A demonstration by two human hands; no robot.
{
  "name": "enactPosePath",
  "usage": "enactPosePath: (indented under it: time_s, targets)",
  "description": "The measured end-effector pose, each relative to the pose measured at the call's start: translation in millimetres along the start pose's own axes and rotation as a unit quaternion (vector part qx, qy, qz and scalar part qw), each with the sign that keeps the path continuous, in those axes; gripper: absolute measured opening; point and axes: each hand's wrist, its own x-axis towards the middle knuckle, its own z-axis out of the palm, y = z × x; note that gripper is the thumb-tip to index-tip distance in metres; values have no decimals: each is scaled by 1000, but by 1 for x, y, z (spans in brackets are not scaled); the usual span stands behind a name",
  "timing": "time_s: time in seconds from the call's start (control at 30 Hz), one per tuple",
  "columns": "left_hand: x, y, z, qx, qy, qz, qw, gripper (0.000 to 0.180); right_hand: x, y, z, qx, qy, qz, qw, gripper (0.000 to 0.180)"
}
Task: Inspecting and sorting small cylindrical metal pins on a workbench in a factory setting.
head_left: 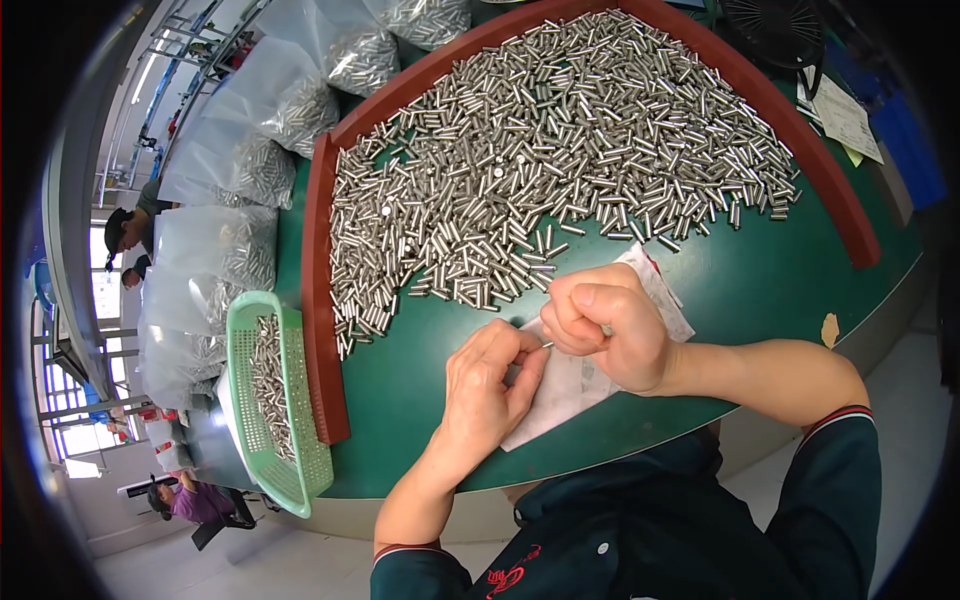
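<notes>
My left hand [482, 388] is closed in a pinch, thumb against fingers. The bright end of a small metal pin [547, 345] shows at its fingertips. Right beside it, my right hand [612, 328] is curled into a fist with the fingertips turned toward that pin. Whatever the right hand grips is hidden by its fingers. Below both hands a creased white paper or cloth sheet [560, 408] lies on the green table [760, 300]. Beyond them spreads a large heap of short silver metal pins [560, 130], whose near edge comes close to my fingers.
A dark red wooden frame [322, 300] borders the heap. Left of it stands a light green basket [310, 470] with more pins. Clear bags of pins [240, 250] line the far left side. A black fan [775, 30] and papers [845, 118] sit at the back right.
</notes>
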Motion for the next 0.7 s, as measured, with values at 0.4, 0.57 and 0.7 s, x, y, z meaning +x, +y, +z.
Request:
enactPosePath:
  time_s: [0.4, 0.57, 0.7]
  targets:
    - [3, -4, 0, 1, -14, 27, 1000, 13, -1, 1, 8, -77, -25, -48, 996, 28]
    - [4, 4, -5, -5, -11, -2, 1000, 11, -3, 2, 5, -87, -21, -61, 994, 28]
    - [0, -11, -17, -400, -50, -209, 891, 5, -4, 4, 3, -51, -2, -24, 998, 32]
